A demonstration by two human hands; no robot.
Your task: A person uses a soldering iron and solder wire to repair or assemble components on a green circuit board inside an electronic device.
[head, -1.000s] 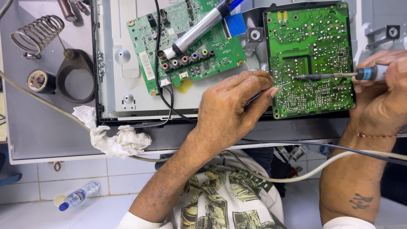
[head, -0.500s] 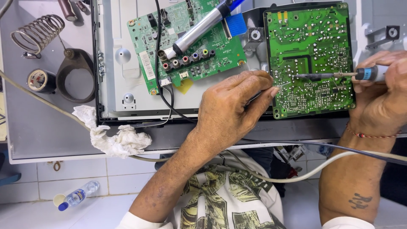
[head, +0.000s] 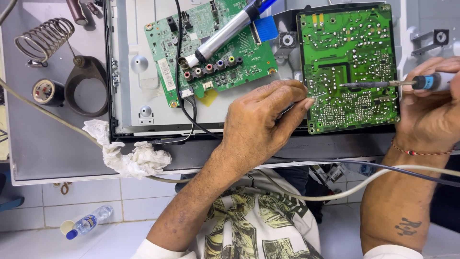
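At the left edge of the green circuit board (head: pixel 349 67), the left hand (head: pixel 261 122) is closed narrow, fingers pinched on a thin strand of solder wire (head: pixel 314 97) whose free end points at the same cluster of joints as the iron. Across from it, the right hand (head: pixel 429 112) is wrapped around the handle of a soldering iron (head: pixel 383 84), whose dark tip lies flat over the middle of the board, close to the wire end; whether the two touch is too fine to tell. To do this well, I judge the iron tip should rest steadily on one joint while the wire is fed to the joint itself, not to the tip, and both wrists should lean on the bench edge for steadiness. Neighbouring joints sit very close, so a small feed matters. Beyond the left hand's knuckles lies a second circuit board (head: pixel 211 48) with a blue-handled tool (head: pixel 230 31) resting on it. Further out, left of that wrist, are a crumpled white rag (head: pixel 129 156) and a coiled iron stand (head: pixel 43 38).
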